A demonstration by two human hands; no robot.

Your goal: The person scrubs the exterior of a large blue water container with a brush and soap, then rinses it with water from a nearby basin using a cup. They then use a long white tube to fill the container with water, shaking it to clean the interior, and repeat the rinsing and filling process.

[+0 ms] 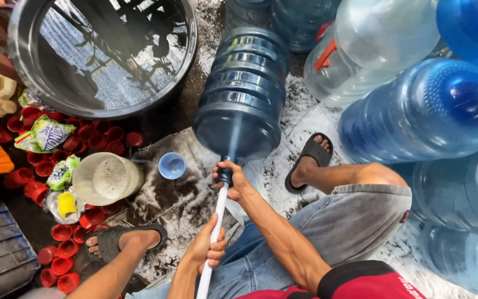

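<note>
Water is sitting dark and still in the big black basin [103, 55], which is standing up and to the left of the blue jug [243, 91] lying on its side on the wet floor [183, 194]; that jug is the landmark here. To its right, more large blue and clear jugs [416, 111] are leaning in a heap, apparently waiting close by. The lying jug is pointing its neck toward the person, likely so that the long white rod [214, 232] can be going straight in through the mouth.

The person is sitting low just below the jug with knees spread, one sandalled foot [309, 160] planted right of the neck and the other foot [125, 239] down to the left, which is bracing the body around the work.

The right hand [233, 180] is closing around the jug's neck where the rod is entering, seemingly steadying both. The left hand [208, 246] is wrapped tight around the rod lower down, nearer the body, in a position for pushing and pulling it.

Left of the neck, a cream bucket [108, 178] is lying tipped, and a small blue cap [172, 165] is resting between it and the jug. Further left, red caps [62, 232] are lying scattered among plastic wrappers [48, 134].
</note>
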